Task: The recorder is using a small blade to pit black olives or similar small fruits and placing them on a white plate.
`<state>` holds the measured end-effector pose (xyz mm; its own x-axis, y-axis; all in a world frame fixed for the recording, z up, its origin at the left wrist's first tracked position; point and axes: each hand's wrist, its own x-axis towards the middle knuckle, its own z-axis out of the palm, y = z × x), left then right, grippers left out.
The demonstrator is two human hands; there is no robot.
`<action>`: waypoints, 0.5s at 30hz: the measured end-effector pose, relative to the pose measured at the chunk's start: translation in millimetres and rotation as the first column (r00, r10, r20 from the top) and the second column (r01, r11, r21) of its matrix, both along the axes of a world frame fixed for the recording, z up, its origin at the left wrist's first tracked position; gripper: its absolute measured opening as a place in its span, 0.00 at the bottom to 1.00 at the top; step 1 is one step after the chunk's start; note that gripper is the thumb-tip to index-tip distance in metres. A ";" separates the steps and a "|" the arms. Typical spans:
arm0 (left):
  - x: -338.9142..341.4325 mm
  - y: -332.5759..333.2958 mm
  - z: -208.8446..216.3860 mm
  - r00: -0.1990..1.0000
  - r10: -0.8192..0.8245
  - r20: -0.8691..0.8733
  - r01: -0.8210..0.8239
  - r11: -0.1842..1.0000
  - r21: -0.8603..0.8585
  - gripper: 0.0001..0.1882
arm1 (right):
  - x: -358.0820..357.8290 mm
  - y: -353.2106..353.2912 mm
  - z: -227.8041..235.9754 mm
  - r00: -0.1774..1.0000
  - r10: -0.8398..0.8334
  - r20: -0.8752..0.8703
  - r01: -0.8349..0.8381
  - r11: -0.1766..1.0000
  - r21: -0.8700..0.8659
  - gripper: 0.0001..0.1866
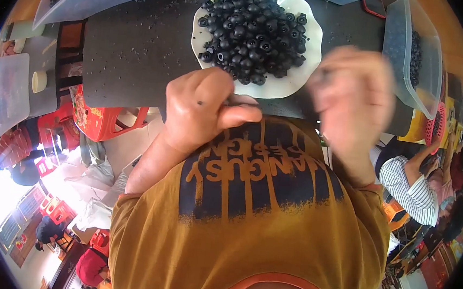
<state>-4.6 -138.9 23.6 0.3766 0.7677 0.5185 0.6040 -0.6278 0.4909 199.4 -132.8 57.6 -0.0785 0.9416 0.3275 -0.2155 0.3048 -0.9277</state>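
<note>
Presently, both my hands are raised by the white plate, which stands close to the near edge of the dark desk, around the middle of it. This plate, with a wavy rim, carries a heap of small round black pieces. My left hand is curled almost into a fist at the near left part of the rim, its thumb stretched toward the right; whether a piece is hidden inside, I am not able to say. My right hand is blurred, to the right of the plate. Its fingers look bent and a dark spot shows near their tips, but I cannot be sure if something is gripped. Dark crumbs are scattered over the left part of the desk. Toward the far left corner there is a clear bin, and along the right edge another bin, with black pieces inside. Beyond the left edge, lower down, is a red stool.
</note>
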 end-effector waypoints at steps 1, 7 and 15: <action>-4.1 -1.2 2.7 1.000 0.002 0.014 -0.001 0.997 -0.072 0.25 | 22.8 14.7 -2.1 0.996 -0.086 -0.003 0.083 0.956 0.281 0.04; -22.3 -14.7 -5.3 0.964 0.250 -0.089 -0.264 0.930 -0.256 0.21 | 119.1 41.4 33.5 0.257 -0.879 0.403 0.667 0.463 0.584 0.11; -12.7 -17.2 -15.8 0.957 0.268 -0.110 -0.289 0.884 -0.367 0.18 | 41.5 17.6 -23.9 0.545 -0.372 0.752 0.074 0.914 0.399 0.08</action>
<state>-17.3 -156.1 7.8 0.1380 0.9781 0.1559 0.7595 -0.2055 0.6171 240.9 -115.2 33.7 -0.2470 0.8368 0.4885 0.6802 0.5088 -0.5276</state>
